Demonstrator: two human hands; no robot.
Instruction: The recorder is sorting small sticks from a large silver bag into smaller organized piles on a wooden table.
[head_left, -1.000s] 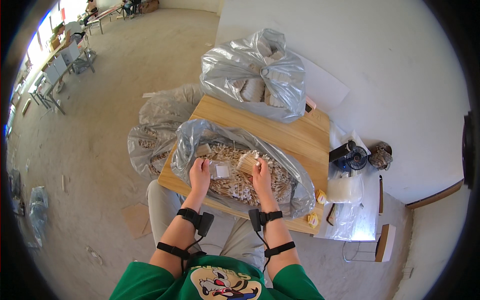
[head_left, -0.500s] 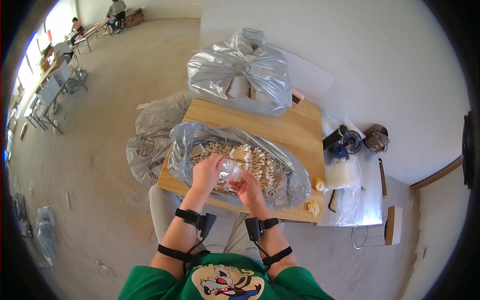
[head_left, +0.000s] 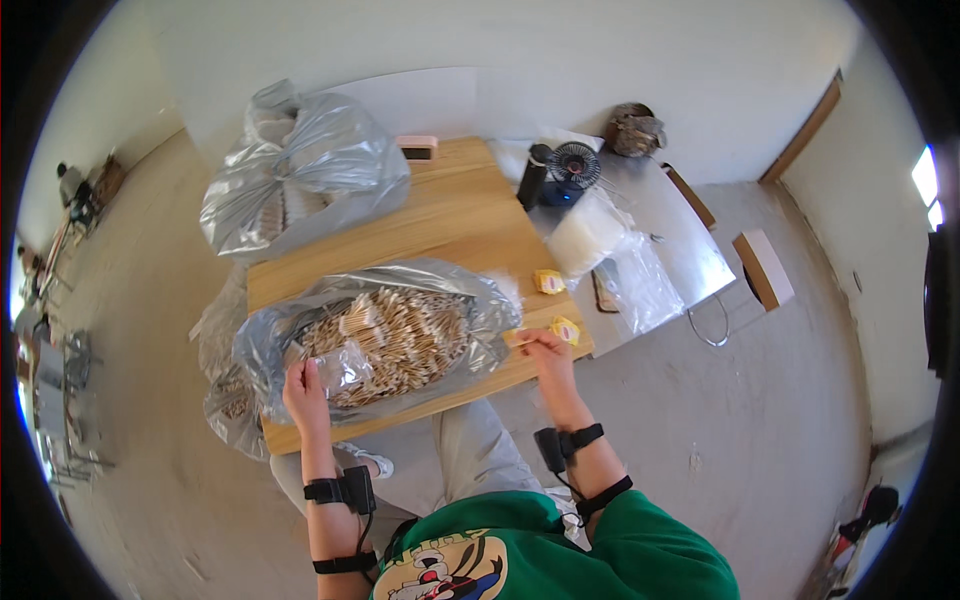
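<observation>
Plastic bag (head_left: 300, 340) of wooden sticks (head_left: 400, 335), left hand (head_left: 305, 392) gripping small packet (head_left: 345, 368), right hand (head_left: 545, 352) pinching yellow piece (head_left: 565, 329)

We see a smooth, light wood table (head_left: 440, 225). The big bags (head_left: 300, 180) on it are thin, shiny, crinkly clear plastic. The sticks (head_left: 400, 335) inside look like pale matt wood. The floor (head_left: 720, 440) is dull, rough grey concrete.

Silvery clear bag (head_left: 300, 340) of tan sticks (head_left: 400, 335), light wooden table (head_left: 450, 225), yellow tape rolls (head_left: 548, 282), green shirt (head_left: 600, 555)
</observation>
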